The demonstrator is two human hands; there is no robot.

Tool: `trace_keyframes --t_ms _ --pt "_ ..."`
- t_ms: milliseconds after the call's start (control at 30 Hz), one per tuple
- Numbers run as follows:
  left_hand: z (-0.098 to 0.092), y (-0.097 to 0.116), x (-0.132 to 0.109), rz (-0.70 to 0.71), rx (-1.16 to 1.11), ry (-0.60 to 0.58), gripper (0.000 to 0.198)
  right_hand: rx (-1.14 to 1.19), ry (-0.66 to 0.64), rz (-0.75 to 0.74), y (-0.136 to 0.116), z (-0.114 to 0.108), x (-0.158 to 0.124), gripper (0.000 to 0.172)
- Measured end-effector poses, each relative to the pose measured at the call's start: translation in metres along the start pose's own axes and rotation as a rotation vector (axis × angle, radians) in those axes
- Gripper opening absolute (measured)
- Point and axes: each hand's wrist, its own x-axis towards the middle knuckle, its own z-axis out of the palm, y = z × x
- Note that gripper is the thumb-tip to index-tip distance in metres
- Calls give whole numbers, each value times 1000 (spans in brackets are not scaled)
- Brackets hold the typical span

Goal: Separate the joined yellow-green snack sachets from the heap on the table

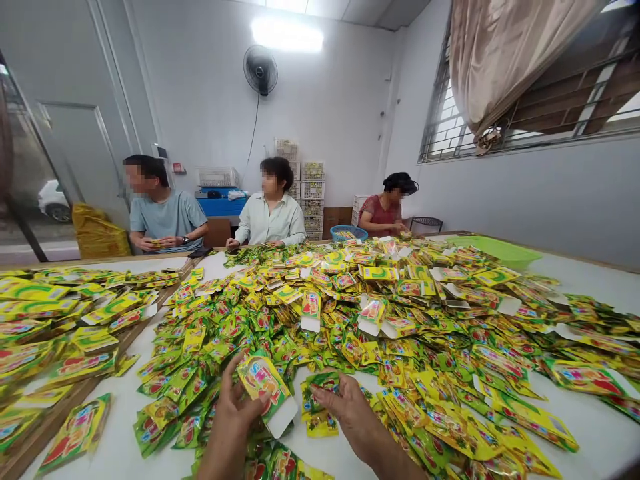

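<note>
My left hand [235,403] grips a small yellow-and-green printed carton [264,387], its white end flap hanging open toward me. To the right of it, my right hand [350,407] pinches green and yellow sachets [323,400] between thumb and fingers, just above the white tabletop. The carton and the sachets are apart from each other. Loose green sachets [187,373] lie around my left hand, and yellow sachets [425,413] spread beside my right. Behind both hands rises a wide heap of flat cartons and sachets [310,307].
Cartons [95,333] lie beyond a wooden strip [125,347] on the left. A green tray [500,250] and a blue basket [349,233] stand at the far side. Three people [167,213] sit across the table. Crates [313,193] are stacked behind them.
</note>
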Motion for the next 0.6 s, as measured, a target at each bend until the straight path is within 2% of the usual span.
trace_keyframes --t_ms 67,133,200,267,333,433,500,600 --pt "-2 1 0 33 9 20 80 14 21 11 -2 0 -3 38" --pt "-4 1 1 81 31 87 69 24 37 28 0 0 -4 36" --pt "-4 0 2 122 45 146 61 -1 -5 39 4 2 -5 37" --pt "-3 -1 1 130 25 151 57 -51 -78 48 7 5 -3 39" --pt "-2 -1 1 100 -6 108 55 -108 -125 37 8 8 -1 37" --pt "-7 1 4 107 58 7 58 -275 -79 -29 4 5 3 31" --pt "-14 5 7 174 238 -82 60 -398 -63 -53 2 -2 4 28" --pt "-22 10 9 212 701 -274 35 -556 -94 -44 2 -12 3 21"
